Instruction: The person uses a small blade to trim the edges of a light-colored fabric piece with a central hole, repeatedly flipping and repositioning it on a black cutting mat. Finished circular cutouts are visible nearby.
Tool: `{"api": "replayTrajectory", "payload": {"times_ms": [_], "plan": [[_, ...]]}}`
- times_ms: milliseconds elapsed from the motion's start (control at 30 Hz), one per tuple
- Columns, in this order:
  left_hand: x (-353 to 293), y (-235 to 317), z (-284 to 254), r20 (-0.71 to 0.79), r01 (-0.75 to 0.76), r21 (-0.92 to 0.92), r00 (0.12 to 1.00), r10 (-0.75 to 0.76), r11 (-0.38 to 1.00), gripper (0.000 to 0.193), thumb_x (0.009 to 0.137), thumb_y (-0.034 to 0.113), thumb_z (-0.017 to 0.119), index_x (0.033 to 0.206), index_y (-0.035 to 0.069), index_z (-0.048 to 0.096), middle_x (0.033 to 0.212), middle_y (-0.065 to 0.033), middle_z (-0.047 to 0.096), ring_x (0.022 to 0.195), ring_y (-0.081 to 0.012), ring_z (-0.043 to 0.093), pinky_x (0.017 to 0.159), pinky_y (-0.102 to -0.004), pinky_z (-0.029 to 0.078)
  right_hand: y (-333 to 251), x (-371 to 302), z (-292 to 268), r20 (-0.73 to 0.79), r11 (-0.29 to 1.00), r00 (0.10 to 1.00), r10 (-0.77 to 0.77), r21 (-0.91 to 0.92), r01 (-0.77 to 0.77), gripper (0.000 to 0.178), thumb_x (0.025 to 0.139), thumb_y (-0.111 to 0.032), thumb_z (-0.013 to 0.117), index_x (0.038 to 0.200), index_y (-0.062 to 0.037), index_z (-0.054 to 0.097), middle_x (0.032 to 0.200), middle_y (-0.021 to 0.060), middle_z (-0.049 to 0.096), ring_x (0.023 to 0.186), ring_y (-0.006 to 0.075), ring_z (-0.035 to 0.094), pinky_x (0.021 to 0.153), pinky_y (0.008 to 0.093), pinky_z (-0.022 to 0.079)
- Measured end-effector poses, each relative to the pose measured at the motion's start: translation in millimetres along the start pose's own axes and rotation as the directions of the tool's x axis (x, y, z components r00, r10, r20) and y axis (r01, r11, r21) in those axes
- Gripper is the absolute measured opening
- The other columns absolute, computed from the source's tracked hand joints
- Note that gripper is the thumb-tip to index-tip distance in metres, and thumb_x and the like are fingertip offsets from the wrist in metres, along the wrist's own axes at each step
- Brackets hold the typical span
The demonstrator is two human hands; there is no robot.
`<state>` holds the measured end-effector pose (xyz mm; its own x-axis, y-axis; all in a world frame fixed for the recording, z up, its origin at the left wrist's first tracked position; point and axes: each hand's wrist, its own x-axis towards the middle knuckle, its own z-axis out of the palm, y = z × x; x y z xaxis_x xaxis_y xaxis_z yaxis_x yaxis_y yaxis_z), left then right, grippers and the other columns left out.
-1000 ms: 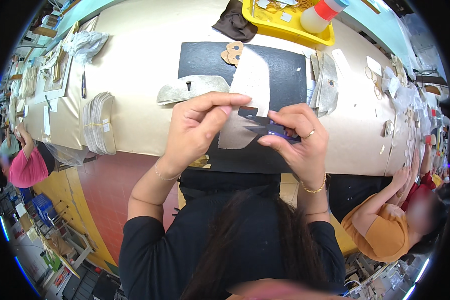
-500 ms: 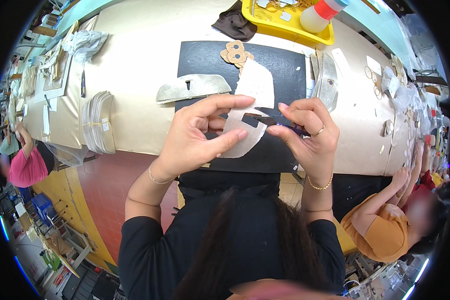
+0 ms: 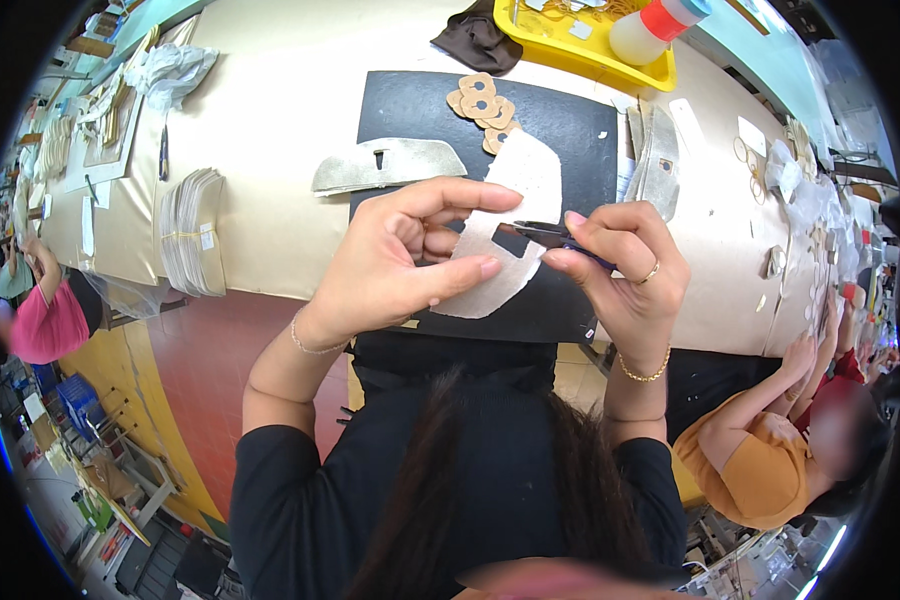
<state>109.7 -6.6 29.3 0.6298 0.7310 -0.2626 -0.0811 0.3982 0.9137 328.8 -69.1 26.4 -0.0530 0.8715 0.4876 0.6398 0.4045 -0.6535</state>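
My left hand (image 3: 395, 245) grips a pale cut-out piece (image 3: 485, 285), thumb in front and fingers behind its left side. A rectangular opening is cut through the piece. My right hand (image 3: 625, 255) pinches small dark snips (image 3: 542, 232), whose blades point left over the upper right edge of that opening. Most of the handle is hidden in the palm. Just behind lies a white piece (image 3: 528, 175) on a black board (image 3: 400, 105). Several tan pieces with round-and-slot holes (image 3: 480, 105) overlap at the board's far part.
Stacked grey-green pieces (image 3: 388, 165) lie left of the board, another stack (image 3: 655, 170) right of it. A banded bundle (image 3: 192, 235) sits farther left. Behind stand a yellow tray (image 3: 570, 55) with a red-banded bottle (image 3: 653, 30) and dark cloth (image 3: 478, 38). A co-worker in orange (image 3: 750, 460) sits at right.
The blades have moved slightly right and up along the opening's edge, and the opening shows more fully. Both hands have shifted a little; each keeps its hold.
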Motion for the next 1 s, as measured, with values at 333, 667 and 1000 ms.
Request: {"api": "replayTrajectory", "payload": {"times_ms": [333, 667, 1000], "plan": [[-0.7, 6.5, -0.3, 0.030, 0.013, 0.072, 0.999, -0.015, 0.997, 0.045, 0.084, -0.010, 0.069, 0.127, -0.008, 0.056, 0.114, -0.0141, 0.068, 0.095, -0.0131, 0.068, 0.080, -0.0232, 0.055, -0.9, -0.1, -3.3, 0.005, 0.999, 1.000, -0.009, -0.040, 0.010, 0.032, 0.067, -0.011, 0.087, 0.093, -0.0022, 0.072, 0.081, 0.0055, 0.063, 0.066, 0.0164, 0.061, 0.055, 0.0280, 0.049], [-3.2, 1.2, 0.9, 0.052, -0.079, 0.165, 0.996, 0.072, 0.983, 0.041, 0.088, -0.002, 0.066, 0.128, 0.000, 0.061, 0.105, -0.0040, 0.069, 0.081, -0.0030, 0.064, 0.062, -0.0173, 0.049, -4.0, 1.9, -2.2, 0.030, 0.999, 0.999, -0.026, -0.044, 0.027, 0.030, 0.068, -0.009, 0.086, 0.093, -0.0010, 0.072, 0.081, 0.0058, 0.063, 0.065, 0.0166, 0.061, 0.054, 0.0278, 0.049], [-1.5, 6.2, 0.8, 0.069, 0.043, 0.178, 0.996, -0.056, 0.983, 0.044, 0.085, -0.006, 0.069, 0.128, -0.006, 0.058, 0.112, -0.0119, 0.069, 0.093, -0.0122, 0.068, 0.078, -0.0219, 0.056, -4.3, -0.7, -6.5, 0.040, 0.998, 0.999, -0.034, -0.057, 0.036, 0.029, 0.068, -0.008, 0.086, 0.093, -0.0009, 0.072, 0.080, 0.0059, 0.064, 0.065, 0.0168, 0.062, 0.055, 0.0277, 0.049]]}}
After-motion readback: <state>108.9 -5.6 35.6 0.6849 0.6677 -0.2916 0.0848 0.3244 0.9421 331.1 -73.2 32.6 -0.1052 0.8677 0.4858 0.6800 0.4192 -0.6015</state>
